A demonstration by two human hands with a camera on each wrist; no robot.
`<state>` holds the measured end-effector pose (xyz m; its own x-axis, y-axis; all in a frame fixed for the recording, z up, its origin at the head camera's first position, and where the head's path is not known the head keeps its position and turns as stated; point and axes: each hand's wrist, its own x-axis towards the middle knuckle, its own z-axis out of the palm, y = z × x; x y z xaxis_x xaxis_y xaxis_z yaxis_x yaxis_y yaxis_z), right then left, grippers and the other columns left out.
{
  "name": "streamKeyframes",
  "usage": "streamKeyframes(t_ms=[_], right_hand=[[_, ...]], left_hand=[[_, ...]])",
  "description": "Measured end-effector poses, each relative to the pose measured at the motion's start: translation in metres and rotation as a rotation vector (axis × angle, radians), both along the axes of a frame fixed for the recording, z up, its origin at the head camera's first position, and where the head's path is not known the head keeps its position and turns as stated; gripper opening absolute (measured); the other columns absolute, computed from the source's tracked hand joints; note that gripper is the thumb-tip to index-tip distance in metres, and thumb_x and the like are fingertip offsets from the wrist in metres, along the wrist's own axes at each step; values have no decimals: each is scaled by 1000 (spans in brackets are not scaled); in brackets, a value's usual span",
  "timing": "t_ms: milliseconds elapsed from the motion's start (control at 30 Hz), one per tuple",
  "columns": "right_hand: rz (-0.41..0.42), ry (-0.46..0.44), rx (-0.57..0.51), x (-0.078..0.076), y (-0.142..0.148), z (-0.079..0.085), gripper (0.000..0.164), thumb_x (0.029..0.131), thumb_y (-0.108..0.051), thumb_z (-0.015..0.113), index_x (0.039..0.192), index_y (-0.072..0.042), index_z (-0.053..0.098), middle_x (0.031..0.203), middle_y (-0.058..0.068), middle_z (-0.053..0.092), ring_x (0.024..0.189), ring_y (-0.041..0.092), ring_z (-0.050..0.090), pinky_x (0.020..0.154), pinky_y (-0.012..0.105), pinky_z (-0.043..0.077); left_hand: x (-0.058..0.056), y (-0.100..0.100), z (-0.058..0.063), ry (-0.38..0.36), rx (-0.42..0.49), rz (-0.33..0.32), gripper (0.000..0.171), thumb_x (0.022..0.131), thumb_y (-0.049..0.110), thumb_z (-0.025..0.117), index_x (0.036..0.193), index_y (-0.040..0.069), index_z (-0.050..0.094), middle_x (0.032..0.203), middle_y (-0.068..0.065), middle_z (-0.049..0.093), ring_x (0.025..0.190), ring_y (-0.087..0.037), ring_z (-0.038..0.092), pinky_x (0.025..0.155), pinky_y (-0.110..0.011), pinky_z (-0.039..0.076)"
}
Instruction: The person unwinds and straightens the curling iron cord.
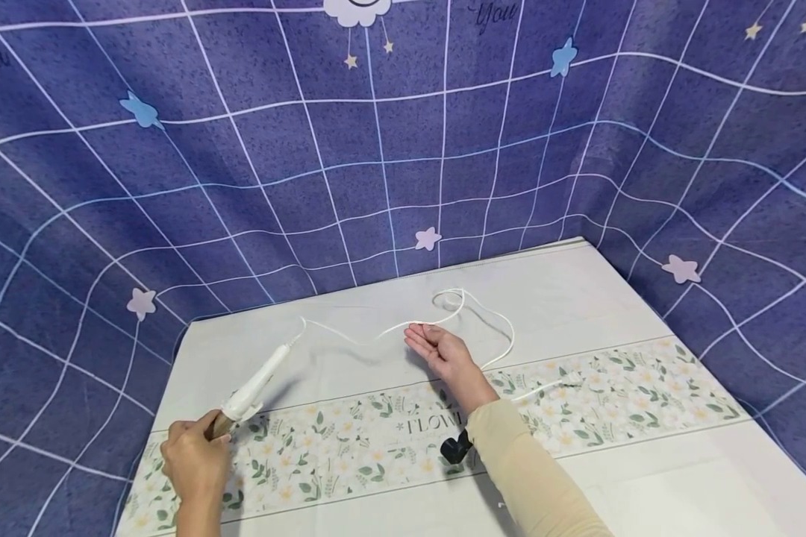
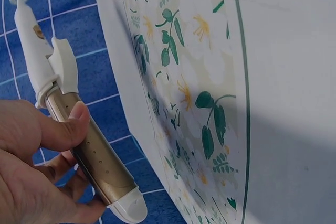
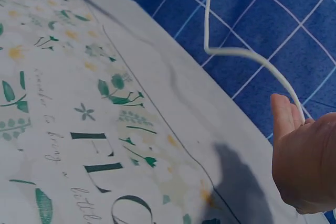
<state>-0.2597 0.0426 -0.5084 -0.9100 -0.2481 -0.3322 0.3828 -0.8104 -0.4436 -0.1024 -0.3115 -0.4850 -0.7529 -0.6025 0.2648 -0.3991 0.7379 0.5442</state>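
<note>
My left hand point(image 1: 196, 456) grips a curling iron point(image 1: 258, 384) by its gold barrel point(image 2: 100, 150), thumb on one side and fingers on the other. Its white handle points away, up and to the right, above the table. From the handle's end runs a thin white power cord point(image 1: 336, 330), which sags and then rises to my right hand point(image 1: 446, 356). That hand is raised over the table and holds the cord at its fingertips, several fingers nearly straight. In the right wrist view, the cord passes behind the fingers point(image 3: 283, 116), so the contact is partly hidden.
More cord loops point(image 1: 513, 335) beyond the right hand, and a white length point(image 1: 537, 389) lies to the right of the forearm. A black plug-like piece point(image 1: 455, 450) sits beside the sleeve point(image 1: 524, 462). A flowered band crosses the white tabletop point(image 1: 349, 298); blue gridded cloth point(image 1: 376, 186) hangs behind.
</note>
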Motion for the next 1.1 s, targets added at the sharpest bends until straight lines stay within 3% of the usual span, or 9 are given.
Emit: streamKeyframes(t_ms=[467, 1100], right_hand=[[52, 12, 43, 10, 5, -4, 48, 102, 0, 34, 147, 11, 20, 148, 33, 28, 134, 41, 37, 105, 42, 40], [-19, 56, 148, 12, 39, 7, 46, 102, -1, 35, 145, 11, 24, 147, 33, 30, 131, 43, 40, 102, 45, 42]], left_hand=[[1, -7, 1, -22, 53, 6, 44, 77, -8, 66, 121, -2, 63, 110, -26, 48, 109, -52, 38, 92, -68, 23], [5, -16, -4, -115, 79, 68, 43, 80, -2, 67, 123, 0, 61, 117, -33, 45, 116, -60, 35, 88, -74, 28]])
